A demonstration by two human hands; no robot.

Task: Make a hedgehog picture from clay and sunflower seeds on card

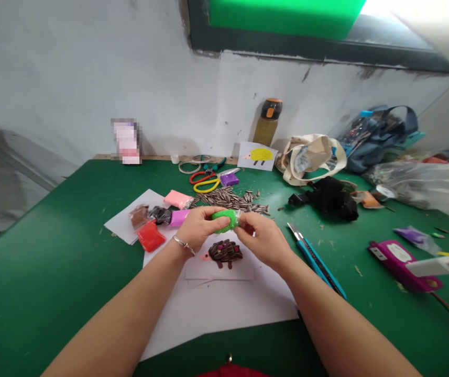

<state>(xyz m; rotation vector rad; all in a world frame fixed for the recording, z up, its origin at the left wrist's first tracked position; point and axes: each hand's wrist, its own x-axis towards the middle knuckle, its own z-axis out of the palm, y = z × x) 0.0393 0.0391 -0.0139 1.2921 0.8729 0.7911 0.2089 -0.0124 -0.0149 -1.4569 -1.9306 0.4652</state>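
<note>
Between my hands is a green packet of modelling clay (225,221) in clear wrapping. My left hand (198,229) grips its left side, thumb on top. The fingers of my right hand (262,236) pinch the wrapper's right end. Just below, a hedgehog picture (226,251) made with sunflower seeds, a pink face and brown feet lies on a white card (212,272), over larger white paper (193,309). Loose sunflower seeds (228,198) are heaped behind my hands. Red (151,235), brown, black, pink and purple clay packets lie to the left.
Scissors with yellow handles (206,185) and pliers lie at the back. A drawn hedgehog card (258,156) and a bottle (268,123) stand by the wall. A utility knife (318,262), a black bundle (332,199), a cloth bag (306,159) and a magenta device (403,266) are on the right.
</note>
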